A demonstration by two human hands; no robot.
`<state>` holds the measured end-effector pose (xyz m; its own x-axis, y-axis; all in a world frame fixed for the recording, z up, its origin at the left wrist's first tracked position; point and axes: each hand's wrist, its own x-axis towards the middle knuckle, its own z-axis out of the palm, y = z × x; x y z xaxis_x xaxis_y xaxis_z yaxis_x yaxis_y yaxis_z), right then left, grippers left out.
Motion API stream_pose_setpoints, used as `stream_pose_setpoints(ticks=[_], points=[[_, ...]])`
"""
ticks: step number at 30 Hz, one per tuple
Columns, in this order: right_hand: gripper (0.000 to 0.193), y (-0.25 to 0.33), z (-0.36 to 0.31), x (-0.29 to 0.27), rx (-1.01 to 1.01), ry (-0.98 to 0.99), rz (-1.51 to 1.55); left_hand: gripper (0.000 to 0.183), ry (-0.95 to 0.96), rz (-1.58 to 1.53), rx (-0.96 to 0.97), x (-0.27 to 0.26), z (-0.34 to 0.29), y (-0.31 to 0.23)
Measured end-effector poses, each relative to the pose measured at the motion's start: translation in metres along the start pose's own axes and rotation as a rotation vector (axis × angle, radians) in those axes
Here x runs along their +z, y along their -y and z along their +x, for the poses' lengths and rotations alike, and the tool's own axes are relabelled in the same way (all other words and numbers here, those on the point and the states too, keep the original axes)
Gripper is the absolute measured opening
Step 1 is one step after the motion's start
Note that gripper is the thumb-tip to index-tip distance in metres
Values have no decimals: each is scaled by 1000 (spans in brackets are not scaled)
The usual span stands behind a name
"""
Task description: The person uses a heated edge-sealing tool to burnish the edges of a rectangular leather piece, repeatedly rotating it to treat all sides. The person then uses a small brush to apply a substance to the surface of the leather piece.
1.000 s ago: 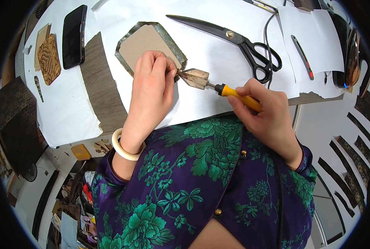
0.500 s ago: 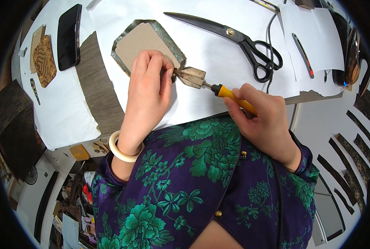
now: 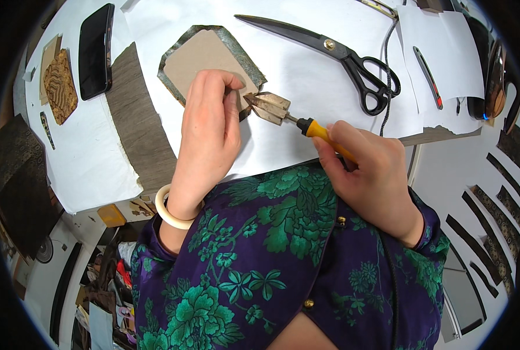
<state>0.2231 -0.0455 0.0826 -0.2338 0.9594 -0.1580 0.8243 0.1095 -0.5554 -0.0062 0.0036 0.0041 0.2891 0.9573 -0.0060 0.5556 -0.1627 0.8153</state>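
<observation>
A beige board (image 3: pixel 204 61) with cut corners lies on a larger piece of dark green patterned fabric (image 3: pixel 236 45), whose border shows around it. My left hand (image 3: pixel 210 114), with a cream bangle at the wrist, has its fingers curled over the board's near right edge, gripping it there. In my right hand (image 3: pixel 368 169) is a small hand iron (image 3: pixel 270 108) with a yellow handle and a pointed metal head. The iron's tip rests at the board's right corner, close beside my left thumb. My left fingers hide part of the near edge.
Large black scissors (image 3: pixel 336 49) lie beyond the iron, a dark braided cord (image 3: pixel 385 76) crossing their handles. Farther right is a slim cutter (image 3: pixel 428 76). A phone (image 3: pixel 96 52) and a patterned brown piece (image 3: pixel 60 87) lie left. Dark strips (image 3: pixel 473 248) are at the far right.
My left fingers and thumb have shifted slightly at the board's edge, so the iron's tip shows more plainly. The iron has barely moved. The whole view has shifted a little.
</observation>
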Motion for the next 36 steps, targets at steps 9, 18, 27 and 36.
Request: stream_pose_setpoints(ticks=[9, 18, 27, 36], points=[[19, -12, -20, -9, 110, -118, 226, 10, 28, -60, -87, -2, 0, -12], [20, -20, -19, -7, 178, -86, 296, 8, -36, 43, -7, 11, 1, -3], [23, -23, -13, -4, 106, -88, 237, 6, -62, 45, -68, 15, 1, -7], [19, -21, -7, 0, 89, -63, 222, 8, -111, 129, -12, 19, 2, -7]])
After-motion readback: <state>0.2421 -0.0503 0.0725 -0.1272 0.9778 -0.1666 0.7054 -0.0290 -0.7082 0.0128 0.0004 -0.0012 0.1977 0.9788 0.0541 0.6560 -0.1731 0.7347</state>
